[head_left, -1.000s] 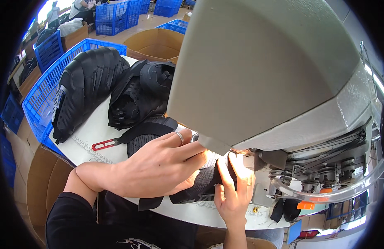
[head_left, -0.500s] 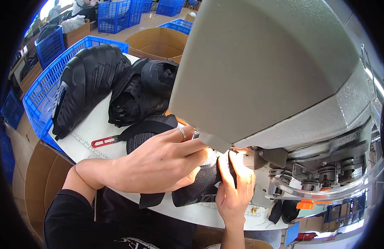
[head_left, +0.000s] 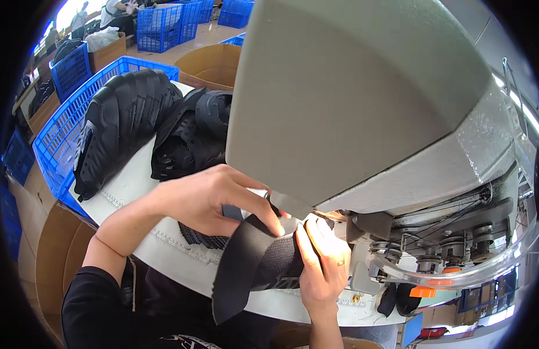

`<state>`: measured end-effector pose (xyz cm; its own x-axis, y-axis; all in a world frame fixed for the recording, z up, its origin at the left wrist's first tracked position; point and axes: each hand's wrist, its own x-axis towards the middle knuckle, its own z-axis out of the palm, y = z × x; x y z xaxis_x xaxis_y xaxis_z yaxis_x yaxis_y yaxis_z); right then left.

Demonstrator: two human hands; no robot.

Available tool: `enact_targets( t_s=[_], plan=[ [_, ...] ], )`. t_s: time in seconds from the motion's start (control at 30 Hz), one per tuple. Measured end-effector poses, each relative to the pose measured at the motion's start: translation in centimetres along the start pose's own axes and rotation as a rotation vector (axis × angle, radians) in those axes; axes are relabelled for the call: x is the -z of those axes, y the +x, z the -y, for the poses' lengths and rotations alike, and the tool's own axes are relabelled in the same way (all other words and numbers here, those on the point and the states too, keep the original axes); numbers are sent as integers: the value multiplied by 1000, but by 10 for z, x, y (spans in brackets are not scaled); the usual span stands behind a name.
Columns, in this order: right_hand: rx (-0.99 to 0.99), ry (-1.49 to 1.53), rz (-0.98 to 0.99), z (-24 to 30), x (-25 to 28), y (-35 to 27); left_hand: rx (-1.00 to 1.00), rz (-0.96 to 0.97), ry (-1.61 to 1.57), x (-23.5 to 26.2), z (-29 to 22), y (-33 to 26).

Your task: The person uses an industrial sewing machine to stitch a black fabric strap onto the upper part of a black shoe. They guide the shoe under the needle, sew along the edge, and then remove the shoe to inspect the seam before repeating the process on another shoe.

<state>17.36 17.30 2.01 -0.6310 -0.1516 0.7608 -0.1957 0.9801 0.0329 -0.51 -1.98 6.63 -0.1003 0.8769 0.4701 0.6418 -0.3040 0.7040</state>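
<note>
Under the sewing machine head [head_left: 362, 110], a black fabric piece with a textured face [head_left: 284, 256] lies on the white machine table [head_left: 185, 247]. A wide black strap [head_left: 243, 267] bends up from it and hangs over the table's near edge. My left hand [head_left: 214, 200] has thumb and forefinger closed around the strap, close to the machine. Pressed together, the fingers of my right hand [head_left: 323, 262] hold the fabric's right side in the bright light under the head. The needle area is hidden by the machine and my fingers.
Black ridged pads [head_left: 127, 122] are heaped at the table's left, against a blue plastic crate [head_left: 54, 136]. A cardboard box [head_left: 214, 64] stands behind. Thread tension discs and a clear curved guard [head_left: 409, 273] jut out at right. People and more crates are farther back.
My left hand has lifted slightly left, and the strap now curls up and over toward me. My right hand stays at the fabric. The red-handled thread snips no longer show.
</note>
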Motion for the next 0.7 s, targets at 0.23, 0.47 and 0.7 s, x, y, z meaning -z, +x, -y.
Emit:
enact_targets(
  t_s=[0.23, 0.47, 0.7],
  plan=[
    [-17, 2, -4, 1, 2, 6, -81, -121, -9, -4, 16, 4],
    [-33, -25, 13, 9, 7, 15, -150, -52, 210, -3, 5, 3],
    [-41, -53, 30, 4, 5, 9, -151, -53, 298, -3, -1, 3]
  ],
)
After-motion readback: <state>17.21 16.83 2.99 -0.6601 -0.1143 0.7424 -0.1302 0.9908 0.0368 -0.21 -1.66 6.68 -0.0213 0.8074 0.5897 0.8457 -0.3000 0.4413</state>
